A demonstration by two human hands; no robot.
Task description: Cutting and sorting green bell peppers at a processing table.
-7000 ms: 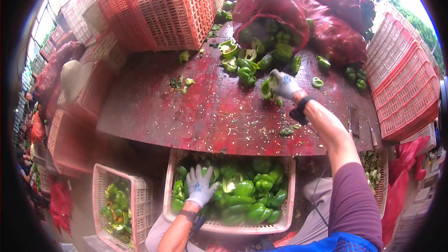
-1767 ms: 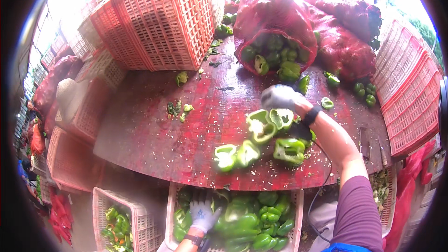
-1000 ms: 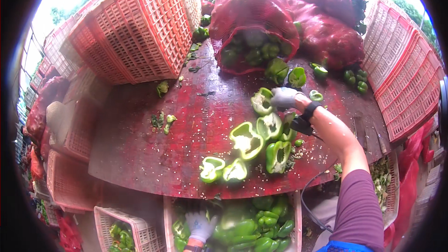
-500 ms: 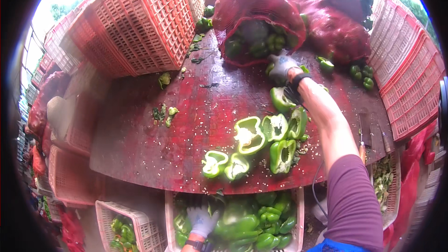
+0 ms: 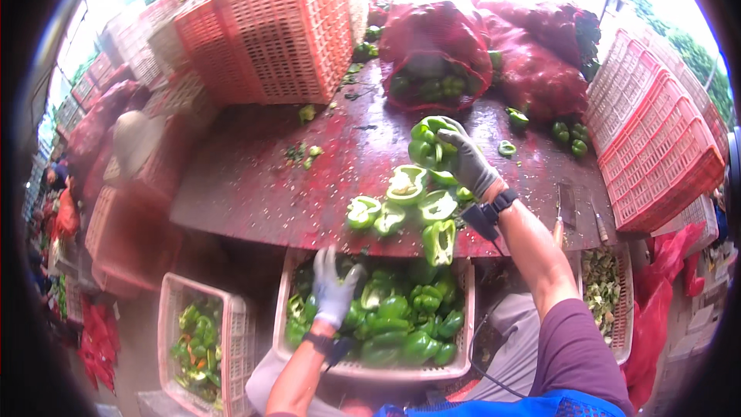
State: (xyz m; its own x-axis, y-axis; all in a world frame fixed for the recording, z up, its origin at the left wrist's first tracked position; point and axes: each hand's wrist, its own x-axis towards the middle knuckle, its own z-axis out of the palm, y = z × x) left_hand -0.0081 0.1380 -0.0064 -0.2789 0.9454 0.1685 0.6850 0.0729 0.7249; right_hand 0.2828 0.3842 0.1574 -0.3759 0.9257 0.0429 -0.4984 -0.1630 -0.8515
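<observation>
My right hand, in a grey glove, is closed round green bell pepper above the red table. Whether that is one pepper or several pieces pressed together, I cannot tell. Just under it lie several cut pepper halves, pale insides showing, one half at the table's near edge. Over the left part of the crate below the table, my left hand, gloved too, has its fingers spread with nothing in them. Green peppers fill that crate.
A red mesh bag of peppers lies with its mouth toward me. Stacked crates flank the table at left and right. A cleaver and a knife rest at the right edge. Crates of peppers and scraps stand below.
My right hand has come back from the bag's mouth toward me, with pepper now in it. My left hand has risen in the crate, fingers spreading. The whole view has shifted.
</observation>
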